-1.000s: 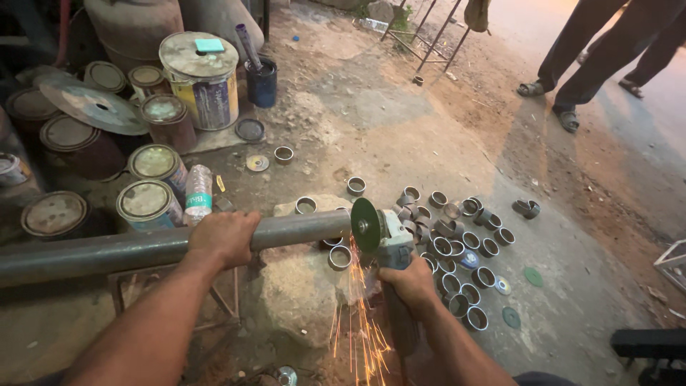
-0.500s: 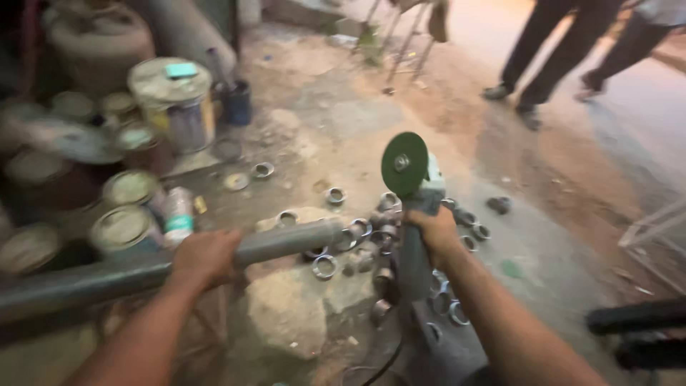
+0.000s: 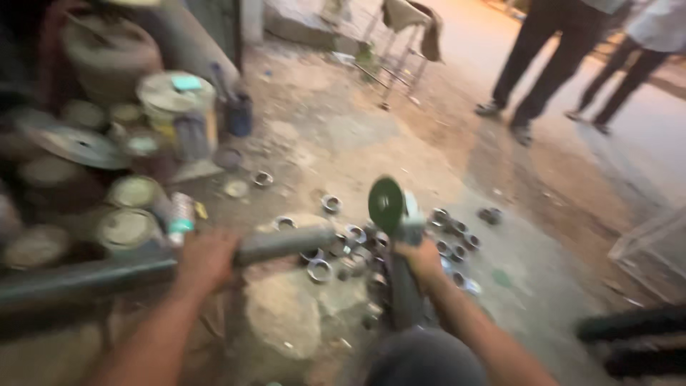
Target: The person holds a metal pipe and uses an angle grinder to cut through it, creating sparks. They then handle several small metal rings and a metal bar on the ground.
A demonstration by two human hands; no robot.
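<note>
My left hand [image 3: 206, 259] grips a long grey metal pipe [image 3: 286, 243] that lies across the left side, its cut end pointing right. My right hand [image 3: 420, 259] holds an angle grinder [image 3: 400, 236] with a green disc [image 3: 386, 204] raised just right of the pipe's end, apart from it. Several short cut pipe rings [image 3: 450, 236] lie on the ground beyond and under the grinder. The frame is blurred by motion.
Several paint cans and tins [image 3: 171, 114] stand stacked at the left. A large pale stone [image 3: 286, 314] sits below the pipe. Two people's legs [image 3: 543, 64] stand at the upper right. A folding metal stand [image 3: 400, 57] is at the top centre.
The grinder came off the pipe and the sparks stopped. My right hand lifted it, then lowered it a little beside the pipe's end. My left hand kept its grip.
</note>
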